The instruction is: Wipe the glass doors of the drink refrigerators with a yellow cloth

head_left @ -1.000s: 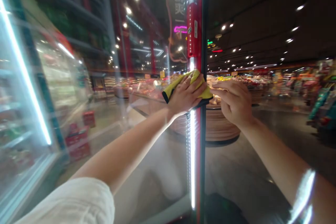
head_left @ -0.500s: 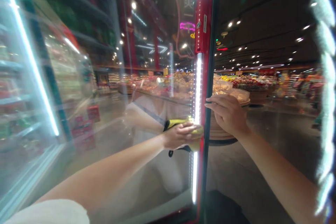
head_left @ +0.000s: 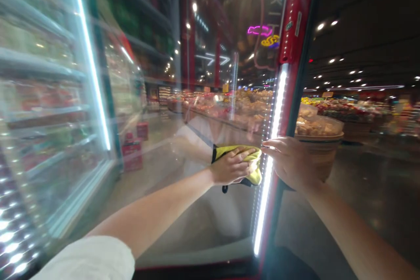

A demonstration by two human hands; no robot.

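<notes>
My left hand (head_left: 231,166) is pressed over a yellow cloth (head_left: 254,170) with black trim, which lies against the glass door (head_left: 203,210). The cloth sits just left of the bright light strip (head_left: 278,100) along the door's edge. A small black loop hangs below the cloth. Reaching in from the right, my right hand (head_left: 288,159) has its fingers stretched across the door's red and black frame (head_left: 292,30), fingertips over the light strip. Motion blurs this hand a little, and whether it presses on the frame is unclear.
Lit, stocked shelves (head_left: 49,113) stand behind glass on the left. Red boxes (head_left: 132,153) rest on the floor, seen through or mirrored in the door. Beyond the frame is a round display bin (head_left: 318,140) with heaped goods.
The view has swung left, so the door edge appears farther right. My left hand and the cloth have come off the light strip onto the glass. My right fingers now reach over the frame.
</notes>
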